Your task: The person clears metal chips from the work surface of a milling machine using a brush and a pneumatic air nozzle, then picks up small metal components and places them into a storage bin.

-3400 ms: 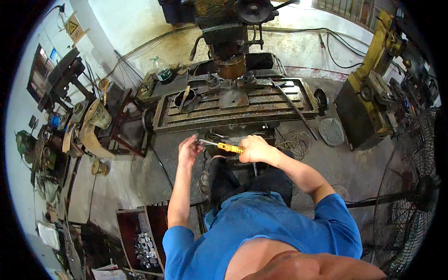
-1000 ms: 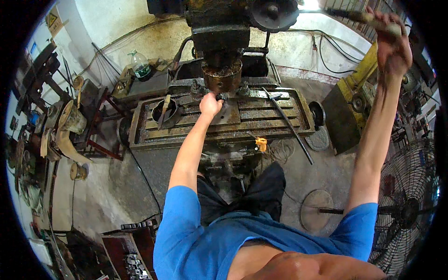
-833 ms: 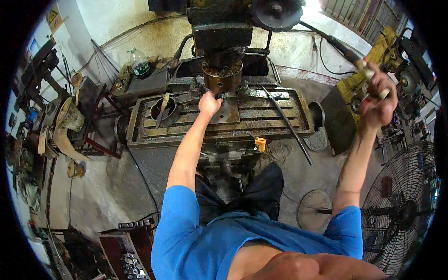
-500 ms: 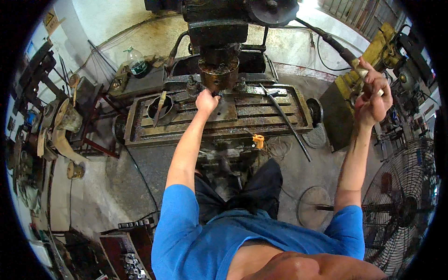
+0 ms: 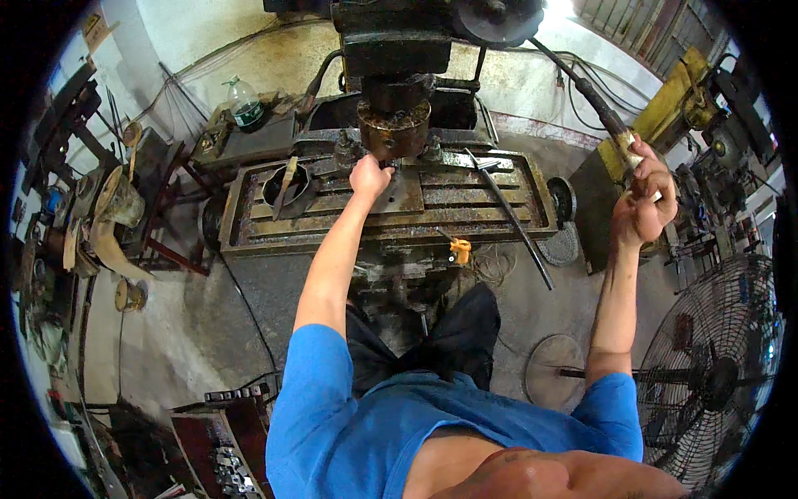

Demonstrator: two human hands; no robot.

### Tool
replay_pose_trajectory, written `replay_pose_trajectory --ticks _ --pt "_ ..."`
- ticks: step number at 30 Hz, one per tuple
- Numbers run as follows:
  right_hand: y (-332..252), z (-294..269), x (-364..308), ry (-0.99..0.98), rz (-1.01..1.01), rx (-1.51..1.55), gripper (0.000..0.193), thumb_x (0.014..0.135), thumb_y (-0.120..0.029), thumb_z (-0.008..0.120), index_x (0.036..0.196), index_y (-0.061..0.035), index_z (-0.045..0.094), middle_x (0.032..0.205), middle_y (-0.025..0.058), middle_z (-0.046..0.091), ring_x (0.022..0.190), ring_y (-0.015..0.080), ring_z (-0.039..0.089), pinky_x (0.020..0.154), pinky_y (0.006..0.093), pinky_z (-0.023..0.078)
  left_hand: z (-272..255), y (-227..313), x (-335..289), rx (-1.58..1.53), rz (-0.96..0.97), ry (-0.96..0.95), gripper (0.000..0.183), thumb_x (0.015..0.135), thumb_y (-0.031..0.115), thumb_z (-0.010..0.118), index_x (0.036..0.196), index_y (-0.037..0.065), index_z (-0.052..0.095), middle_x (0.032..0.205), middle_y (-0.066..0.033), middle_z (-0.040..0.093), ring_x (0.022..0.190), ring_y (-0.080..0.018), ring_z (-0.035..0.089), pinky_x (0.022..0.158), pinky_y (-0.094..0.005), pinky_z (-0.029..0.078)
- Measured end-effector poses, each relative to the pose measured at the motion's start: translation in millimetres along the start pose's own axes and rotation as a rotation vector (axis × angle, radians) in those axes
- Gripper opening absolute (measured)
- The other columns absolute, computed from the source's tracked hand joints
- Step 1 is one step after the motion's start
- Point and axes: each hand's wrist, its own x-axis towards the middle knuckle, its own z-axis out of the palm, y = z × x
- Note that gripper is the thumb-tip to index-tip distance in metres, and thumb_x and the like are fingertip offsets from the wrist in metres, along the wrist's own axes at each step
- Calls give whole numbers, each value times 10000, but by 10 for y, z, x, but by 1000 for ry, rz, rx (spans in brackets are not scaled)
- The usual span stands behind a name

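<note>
My left hand (image 5: 371,176) is closed just below the round metal spindle head (image 5: 394,129) of a milling machine. Its fingertips pinch at a small dark piece by the fixture plate (image 5: 404,198); what they hold is mostly hidden. Raised at the right, my right hand (image 5: 645,202) wraps round the pale grip of a long dark lever (image 5: 592,93), which runs up to the round hub (image 5: 496,18) on the machine's head. The slotted machine table (image 5: 482,218) beneath is strewn with metal chips.
On the table's left sits a dark pot (image 5: 301,190) with a brush (image 5: 287,185) across it. A long metal bar (image 5: 517,224) leans over the front edge at right, near a small yellow tool (image 5: 460,249). A caged fan (image 5: 715,374) stands close to my right arm.
My right hand and the lever grip have swung a little left and downward. My left hand keeps its place under the spindle head.
</note>
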Motion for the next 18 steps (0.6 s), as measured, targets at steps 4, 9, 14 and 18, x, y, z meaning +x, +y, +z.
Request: replay_pose_trajectory --ticks 4,9,14,18 --pt "-40 -18 138 -8 12 -25 155 630 -88 512 613 -27 371 733 131 487 921 370 527 940 543 293 -59 58 -80 37 2 1 381 643 327 722 808 -1 620 840 -182 626 825 -326 603 703 -412 488" --pt "34 11 -22 -24 -7 23 145 626 -95 509 625 -34 378 780 137 497 988 381 503 938 527 295 -127 -41 -39 -4 46 -61 395 660 311 704 897 11 608 859 -185 626 829 -335 600 717 -410 483" --pt "-16 29 -27 28 50 67 122 533 -70 439 620 -28 364 776 148 493 986 392 502 950 515 279 -800 -338 -443 6 244 96 433 729 255 628 1143 168 538 866 -148 630 798 -313 602 675 -417 480" --pt "-10 -6 15 76 37 84 120 521 -60 428 618 -30 364 756 140 468 987 394 495 946 538 272 -1515 -856 -826 262 172 495 378 779 314 587 1128 175 539 792 -124 573 679 -319 599 558 -404 475"
